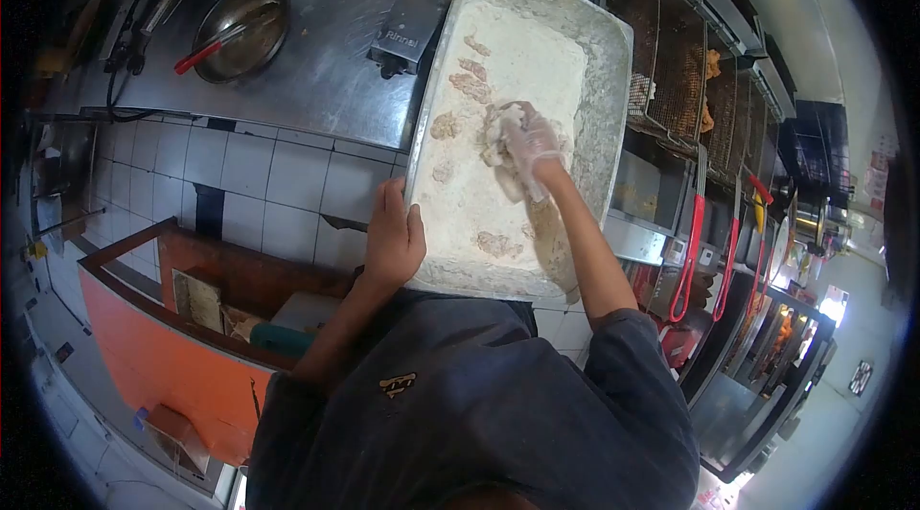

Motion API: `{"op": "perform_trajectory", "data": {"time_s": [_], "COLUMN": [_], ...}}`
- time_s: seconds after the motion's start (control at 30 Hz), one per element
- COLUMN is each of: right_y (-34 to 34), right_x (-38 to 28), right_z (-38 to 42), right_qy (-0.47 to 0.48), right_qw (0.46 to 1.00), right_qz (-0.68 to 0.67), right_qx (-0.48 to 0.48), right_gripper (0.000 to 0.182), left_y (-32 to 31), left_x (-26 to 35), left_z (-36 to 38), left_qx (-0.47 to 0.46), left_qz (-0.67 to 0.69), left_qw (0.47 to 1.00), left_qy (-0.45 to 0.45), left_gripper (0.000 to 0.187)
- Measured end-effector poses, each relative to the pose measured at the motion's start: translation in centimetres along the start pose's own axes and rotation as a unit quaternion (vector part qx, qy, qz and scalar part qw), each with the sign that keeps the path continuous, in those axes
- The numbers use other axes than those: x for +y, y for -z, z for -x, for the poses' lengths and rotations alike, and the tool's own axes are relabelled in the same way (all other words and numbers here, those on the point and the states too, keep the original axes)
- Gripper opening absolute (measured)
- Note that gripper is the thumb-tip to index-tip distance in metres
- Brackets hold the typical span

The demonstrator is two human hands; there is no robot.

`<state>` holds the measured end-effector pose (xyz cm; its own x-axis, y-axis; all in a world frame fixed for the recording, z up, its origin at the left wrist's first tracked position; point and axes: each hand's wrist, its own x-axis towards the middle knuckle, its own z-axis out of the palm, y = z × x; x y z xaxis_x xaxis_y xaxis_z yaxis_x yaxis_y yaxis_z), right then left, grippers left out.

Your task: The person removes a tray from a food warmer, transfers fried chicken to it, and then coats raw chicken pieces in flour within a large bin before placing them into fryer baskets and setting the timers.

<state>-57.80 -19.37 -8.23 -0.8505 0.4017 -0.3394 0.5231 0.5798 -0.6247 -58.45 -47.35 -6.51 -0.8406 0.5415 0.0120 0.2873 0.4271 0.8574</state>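
The right hand point(530, 148), in a thin clear glove, is closed around a floured piece of meat point(500, 134) in the middle of the flour tray point(606, 98). The bare left hand point(393, 240) is clamped on the tray's near rim. More coated pieces point(470, 83) lie beyond the right hand. Fryer baskets point(676, 59) stand to its right; on the bench point(326, 59) beyond the left hand sits a metal bowl point(244, 31).

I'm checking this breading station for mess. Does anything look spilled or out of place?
Nothing is clearly spilled. The flour tray overhangs the steel counter at its near end, steadied at the rim by the bare left hand. The gloved right hand presses a floured piece inside it.
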Motion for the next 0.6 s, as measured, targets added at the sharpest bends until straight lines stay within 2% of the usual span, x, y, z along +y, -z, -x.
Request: {"op": "perform_trajectory", "data": {"time_s": [0.07, 0.1, 0.13, 0.17, 0.2, 0.3, 0.33, 0.43, 0.47, 0.57, 0.6], "right_y": [1.4, 1.5, 1.2, 0.8, 1.5, -1.6, -1.9, -2.8, -2.9, -2.5, -2.4], "right_x": [0.1, 1.0, 1.9, 2.8, 1.7, 0.8, -0.6, -0.6, 0.2, 2.8, 4.4], "right_z": [-0.2, -0.1, 0.1, 0.1, 0.3, 0.7, 1.5, 3.0, 3.2, -0.6, -2.3], "right_qy": [-0.069, -0.022, 0.025, 0.072, 0.011, 0.145, 0.116, 0.251, 0.291, 0.075, 0.112], "right_qw": [0.995, 0.998, 0.978, 0.936, 0.976, 0.917, 0.943, 0.932, 0.933, 0.972, 0.945], "right_qz": [-0.066, 0.051, 0.166, 0.278, 0.179, 0.315, 0.293, 0.26, 0.209, 0.129, 0.181], "right_qx": [-0.039, 0.043, 0.124, 0.202, 0.121, 0.199, 0.101, -0.018, 0.036, 0.18, 0.25], "right_gripper": [0.031, 0.03, 0.029, 0.029, 0.03, 0.026, 0.024, 0.024, 0.02, 0.022, 0.024], "left_y": [-0.1, -0.2, -0.3, -0.3, -0.3, -0.2, -0.2, -0.4, -0.5, -0.3, -0.3], "left_x": [0.0, -0.1, -0.4, -0.5, -0.4, -0.2, -0.3, -0.8, -0.9, -0.7, -0.7], "left_z": [-0.1, -0.1, 0.0, 0.0, -0.1, 0.0, 0.1, 0.2, 0.2, 0.0, 0.0], "left_qx": [0.001, -0.003, -0.007, -0.01, -0.008, -0.008, -0.008, -0.01, -0.008, -0.018, -0.017], "left_qz": [-0.005, -0.005, -0.006, -0.008, -0.006, -0.008, -0.012, -0.02, -0.023, -0.004, -0.007], "left_qw": [1.0, 1.0, 1.0, 1.0, 1.0, 1.0, 1.0, 1.0, 1.0, 1.0, 1.0], "left_qy": [-0.002, 0.0, 0.003, 0.007, 0.007, 0.008, 0.006, -0.007, -0.012, 0.0, 0.0], "left_gripper": [0.039, 0.039, 0.039, 0.039, 0.039, 0.039, 0.039, 0.039, 0.039, 0.039, 0.039]}}
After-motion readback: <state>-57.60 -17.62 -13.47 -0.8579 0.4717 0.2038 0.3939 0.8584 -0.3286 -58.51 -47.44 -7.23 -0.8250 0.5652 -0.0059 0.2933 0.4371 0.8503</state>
